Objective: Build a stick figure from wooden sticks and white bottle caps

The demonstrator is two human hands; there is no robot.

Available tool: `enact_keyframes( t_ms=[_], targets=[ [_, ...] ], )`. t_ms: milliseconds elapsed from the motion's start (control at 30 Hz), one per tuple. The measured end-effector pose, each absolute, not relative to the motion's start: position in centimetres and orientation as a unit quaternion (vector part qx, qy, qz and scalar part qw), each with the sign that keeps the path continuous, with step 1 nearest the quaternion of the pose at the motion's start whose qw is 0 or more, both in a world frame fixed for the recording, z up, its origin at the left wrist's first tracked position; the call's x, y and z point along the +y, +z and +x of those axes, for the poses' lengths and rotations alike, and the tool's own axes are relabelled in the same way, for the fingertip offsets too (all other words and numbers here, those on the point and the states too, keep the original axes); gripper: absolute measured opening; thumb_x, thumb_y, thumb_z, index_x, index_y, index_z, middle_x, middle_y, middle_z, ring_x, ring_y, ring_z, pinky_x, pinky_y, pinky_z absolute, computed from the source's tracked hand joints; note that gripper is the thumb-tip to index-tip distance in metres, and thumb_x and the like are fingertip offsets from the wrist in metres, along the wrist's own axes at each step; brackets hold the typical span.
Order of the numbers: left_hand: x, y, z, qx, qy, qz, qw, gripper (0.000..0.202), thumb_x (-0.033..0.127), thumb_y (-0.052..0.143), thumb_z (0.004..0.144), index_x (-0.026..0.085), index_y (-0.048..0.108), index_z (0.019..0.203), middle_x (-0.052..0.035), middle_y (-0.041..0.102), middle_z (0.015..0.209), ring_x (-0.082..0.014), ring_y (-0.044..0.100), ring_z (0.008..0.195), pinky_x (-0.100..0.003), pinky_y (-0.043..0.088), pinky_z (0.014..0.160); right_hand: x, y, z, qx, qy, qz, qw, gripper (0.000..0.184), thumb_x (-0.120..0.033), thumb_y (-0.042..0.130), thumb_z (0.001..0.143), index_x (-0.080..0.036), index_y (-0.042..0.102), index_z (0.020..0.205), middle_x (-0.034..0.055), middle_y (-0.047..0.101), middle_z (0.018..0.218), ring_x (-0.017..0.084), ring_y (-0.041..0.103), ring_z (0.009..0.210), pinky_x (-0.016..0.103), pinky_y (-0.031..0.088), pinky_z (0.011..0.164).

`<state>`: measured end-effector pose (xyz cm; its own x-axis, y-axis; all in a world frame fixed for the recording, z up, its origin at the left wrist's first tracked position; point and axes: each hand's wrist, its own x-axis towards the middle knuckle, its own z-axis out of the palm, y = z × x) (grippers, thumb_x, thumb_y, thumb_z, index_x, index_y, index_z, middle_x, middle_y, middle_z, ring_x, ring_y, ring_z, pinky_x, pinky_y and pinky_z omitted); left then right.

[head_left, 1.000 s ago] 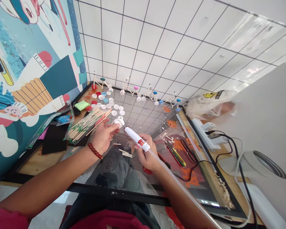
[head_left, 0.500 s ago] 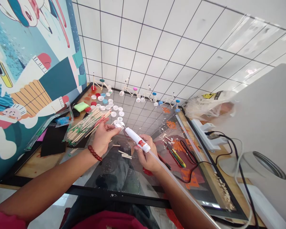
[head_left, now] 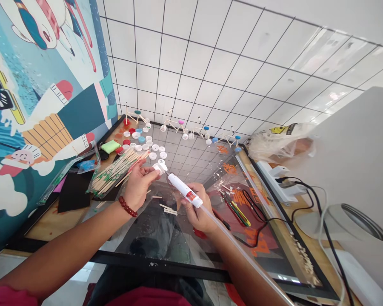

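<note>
My left hand (head_left: 138, 182), with a red bead bracelet on its wrist, pinches a white bottle cap (head_left: 158, 169) between thumb and fingers. My right hand (head_left: 198, 210) is wrapped round a white glue gun (head_left: 181, 187); a long clear glue stick (head_left: 230, 236) trails from its back end along my forearm. The gun's metal nozzle points at the cap, right at its edge; whether they touch, I cannot tell. Below the hands lie several short wooden sticks (head_left: 169, 210). Just beyond the held cap, loose white caps (head_left: 152, 156) lie on the glass.
A bundle of wooden sticks (head_left: 115, 174) lies at left by black sheets (head_left: 75, 191). Along the back edge stand small stick-and-cap models (head_left: 204, 131). Cutters (head_left: 236, 210) and a black cable (head_left: 258, 231) lie at right, near a power strip (head_left: 282, 187) and a plastic bag (head_left: 284, 142).
My view has shifted slightly. Both hands keep their grips, and the cap and nozzle stay close together. The held cap looks a little more tilted.
</note>
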<state>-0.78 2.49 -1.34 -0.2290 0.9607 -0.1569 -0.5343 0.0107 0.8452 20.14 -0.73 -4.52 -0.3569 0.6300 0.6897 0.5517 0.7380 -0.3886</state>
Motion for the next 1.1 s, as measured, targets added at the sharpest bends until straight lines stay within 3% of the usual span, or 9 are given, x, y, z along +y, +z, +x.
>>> enact_keyframes(
  t_ms=[333,633,867,1000,1100],
  targets=[
    [2.8,-1.1,-1.0,0.426,0.652,0.199,0.595,0.050,0.012,0.083,0.068,0.018,0.053,0.108,-0.0017,0.071,0.080,-0.0135,0.069,0.066,-0.025,0.057,0.066,-0.7,-4.0,20.0,-0.835,0.054,-0.354,0.419,0.031,-0.042,0.045,0.104,-0.022,0.046,0.128,0.0107,0.066,0.106,0.026,0.066,0.090,0.044,0.055,0.082],
    [2.9,-1.2,-1.0,0.437,0.639,0.185,0.606,0.044,0.008,0.079,0.070,0.017,0.053,0.104,-0.0021,0.072,0.080,-0.0129,0.071,0.066,-0.024,0.059,0.066,-0.6,-4.1,19.8,-0.834,0.052,-0.345,0.428,0.032,-0.042,0.043,0.106,-0.023,0.043,0.132,0.0099,0.066,0.106,0.026,0.066,0.088,0.046,0.054,0.088],
    [2.8,-1.2,-0.9,0.434,0.645,0.211,0.592,0.052,0.005,0.081,0.066,0.018,0.052,0.107,0.0040,0.068,0.069,-0.0131,0.070,0.065,-0.024,0.059,0.064,-0.6,-4.4,19.9,-0.831,0.056,-0.348,0.430,0.033,-0.041,0.043,0.106,-0.024,0.042,0.134,0.0105,0.065,0.110,0.025,0.068,0.090,0.048,0.054,0.091],
    [2.8,-1.4,-1.0,0.439,0.639,0.204,0.598,0.053,0.004,0.080,0.067,0.018,0.054,0.111,0.0032,0.069,0.070,-0.0131,0.069,0.064,-0.021,0.057,0.059,-0.6,-4.8,20.2,-0.824,0.059,-0.358,0.436,0.034,-0.041,0.047,0.104,-0.024,0.044,0.134,0.0108,0.064,0.110,0.027,0.065,0.093,0.050,0.054,0.091],
    [2.9,-1.2,-1.3,0.428,0.616,0.144,0.645,0.040,0.007,0.077,0.074,0.017,0.058,0.107,-0.0006,0.071,0.074,-0.0130,0.069,0.061,-0.021,0.058,0.057,-0.7,-5.3,20.6,-0.803,0.077,-0.364,0.465,0.038,-0.040,0.052,0.101,-0.025,0.045,0.135,0.0104,0.063,0.110,0.028,0.062,0.098,0.052,0.053,0.092]
  ],
)
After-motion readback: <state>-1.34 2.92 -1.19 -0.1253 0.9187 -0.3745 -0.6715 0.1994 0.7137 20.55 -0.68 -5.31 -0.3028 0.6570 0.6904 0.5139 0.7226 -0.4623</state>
